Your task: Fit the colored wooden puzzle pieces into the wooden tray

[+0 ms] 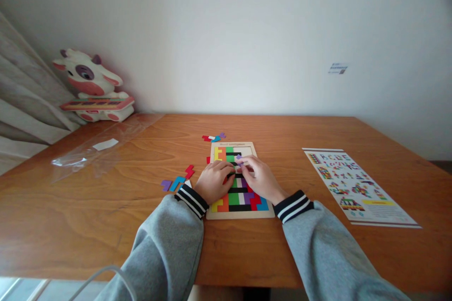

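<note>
Both hands rest on our puzzle board (240,214), right hand (259,178) pinching a purple piece (239,156), left hand (213,181) curled flat; we judge a nudge could dislodge seated pieces.

Grey sweatshirt sleeves on both arms, ribbed black cuffs with white stripes, bare left hand (213,181) and right hand (260,178).
</note>
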A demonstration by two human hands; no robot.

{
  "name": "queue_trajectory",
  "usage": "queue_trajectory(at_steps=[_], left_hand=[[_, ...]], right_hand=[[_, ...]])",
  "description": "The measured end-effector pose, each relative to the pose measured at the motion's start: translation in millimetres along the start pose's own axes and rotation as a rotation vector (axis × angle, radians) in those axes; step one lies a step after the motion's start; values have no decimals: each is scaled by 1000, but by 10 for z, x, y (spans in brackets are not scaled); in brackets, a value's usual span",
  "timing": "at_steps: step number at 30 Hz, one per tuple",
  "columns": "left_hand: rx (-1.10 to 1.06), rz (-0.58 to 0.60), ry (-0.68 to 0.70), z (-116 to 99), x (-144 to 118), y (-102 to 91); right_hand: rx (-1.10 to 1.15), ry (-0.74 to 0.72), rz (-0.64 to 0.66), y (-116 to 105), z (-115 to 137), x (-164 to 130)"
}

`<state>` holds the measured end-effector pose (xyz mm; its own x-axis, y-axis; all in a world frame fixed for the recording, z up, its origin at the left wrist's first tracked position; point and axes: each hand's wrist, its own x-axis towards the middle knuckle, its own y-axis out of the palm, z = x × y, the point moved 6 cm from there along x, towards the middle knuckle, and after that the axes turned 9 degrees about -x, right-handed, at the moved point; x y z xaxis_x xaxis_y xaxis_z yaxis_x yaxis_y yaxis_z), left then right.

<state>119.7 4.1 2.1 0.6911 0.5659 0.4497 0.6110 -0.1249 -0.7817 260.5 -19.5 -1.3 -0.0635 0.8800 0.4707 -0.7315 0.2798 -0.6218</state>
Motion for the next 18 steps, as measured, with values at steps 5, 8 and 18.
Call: queue_trajectory(at_steps=[5,8,18], left_hand=[[-38,65,133,-87,-7,11],[-43,156,200,-158,-21,41],[-66,132,175,-147,-14,50]], right_hand=[[-16,51,-85,-96,-17,28],[-76,90,-144,-147,-53,28],[-113,136,-179,-190,-152,14]])
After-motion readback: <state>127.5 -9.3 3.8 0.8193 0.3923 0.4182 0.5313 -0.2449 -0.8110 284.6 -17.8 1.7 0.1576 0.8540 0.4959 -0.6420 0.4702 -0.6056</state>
